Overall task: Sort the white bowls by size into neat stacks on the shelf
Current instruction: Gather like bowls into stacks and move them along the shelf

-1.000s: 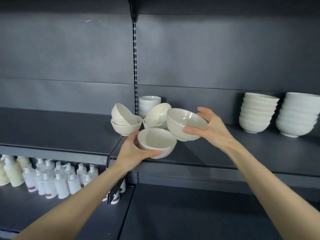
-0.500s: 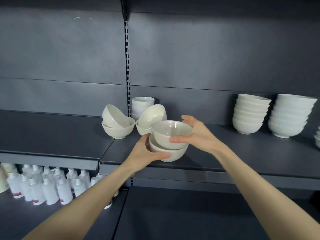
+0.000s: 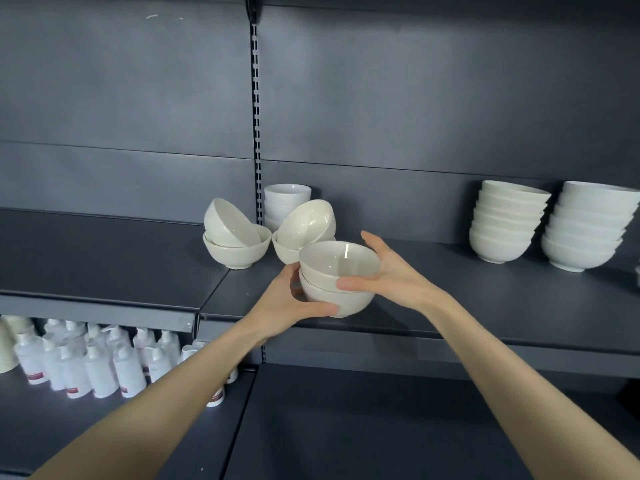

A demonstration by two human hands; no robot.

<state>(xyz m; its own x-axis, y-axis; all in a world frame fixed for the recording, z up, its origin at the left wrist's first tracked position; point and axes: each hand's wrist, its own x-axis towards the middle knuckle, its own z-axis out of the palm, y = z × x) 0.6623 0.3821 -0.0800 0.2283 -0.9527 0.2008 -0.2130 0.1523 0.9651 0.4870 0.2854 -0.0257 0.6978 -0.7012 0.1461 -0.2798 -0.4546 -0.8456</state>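
The shelf (image 3: 485,306) carries everything. Well to the right of the grips stand the large-bowl stack (image 3: 588,226) and the medium-bowl stack (image 3: 505,223), both neat; that part looks done. Just behind and to the left, the left tilted pair (image 3: 235,237), the near tilted pair (image 3: 304,226) and the small back stack (image 3: 287,199) remain unsorted. The left grip (image 3: 294,303) curls round the lower bowl (image 3: 332,299). The right grip (image 3: 391,275) clasps the upper bowl (image 3: 339,261), which is nested in the lower one. Both bowls sit close to the shelf's front edge, and I cannot tell whether they rest on it. Bare shelf to the right leaves room for a new stack.
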